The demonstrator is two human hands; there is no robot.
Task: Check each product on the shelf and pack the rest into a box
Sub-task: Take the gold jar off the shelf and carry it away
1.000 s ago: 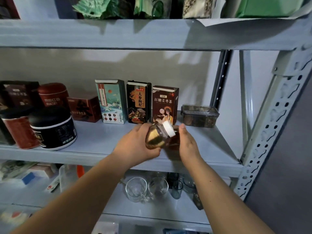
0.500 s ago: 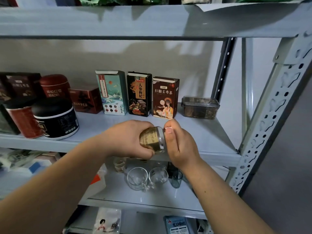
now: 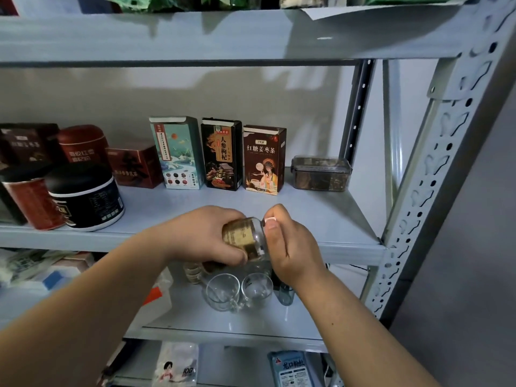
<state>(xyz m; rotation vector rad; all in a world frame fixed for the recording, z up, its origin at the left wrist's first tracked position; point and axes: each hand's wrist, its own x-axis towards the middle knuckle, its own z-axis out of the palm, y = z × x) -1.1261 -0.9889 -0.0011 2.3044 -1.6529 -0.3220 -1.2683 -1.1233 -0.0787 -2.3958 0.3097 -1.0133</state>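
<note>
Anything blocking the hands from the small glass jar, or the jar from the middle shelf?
Nothing visible. Left hand grips the small gold-labelled glass jar; right hand pinches its white cap. The grey metal shelf directly beyond the jar is bare up to the cartons.

Dim, bluish indoor light. Soft shadows fall across the back wall (image 3: 251,90). A small bright glare spot sits on the upper shelf (image 3: 324,38). Jars (image 3: 30,196) at far left look blurred, and the wide lens bends the right post (image 3: 446,152).

The grey shelf (image 3: 321,216) carries three upright boxes (image 3: 222,155), a clear lidded tub (image 3: 321,174) and dark jars (image 3: 83,196) at left.
</note>
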